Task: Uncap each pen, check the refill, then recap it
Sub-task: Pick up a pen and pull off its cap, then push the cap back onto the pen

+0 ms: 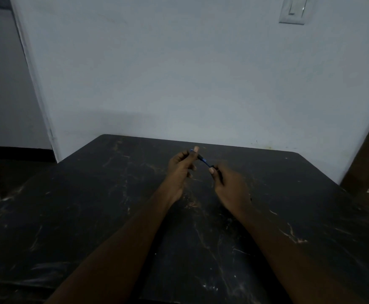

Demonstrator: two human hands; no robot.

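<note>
- Both hands were raised over the dark, scratched table (69, 216) in the head view. The left hand (180, 170) pinched the far end of the pen (203, 160) between thumb and curled fingers, and the right hand (229, 185) pinched its near end the same way.
- Neither hand was loose; each had closed on the pen, 1 at either end.
- That pen, blue and dark, hung slanted between the 2 hands, above the far middle of the table and apparently clear of it.
- It looked light, thin and stiff, probably smooth plastic that could slip. The best hold seemed to be the barrel in 1 hand and the cap in the other, pulled straight apart.
- Dim light hid whether the cap was seated or already parting.
- A light switch (293, 9) sat high on the wall.
</note>
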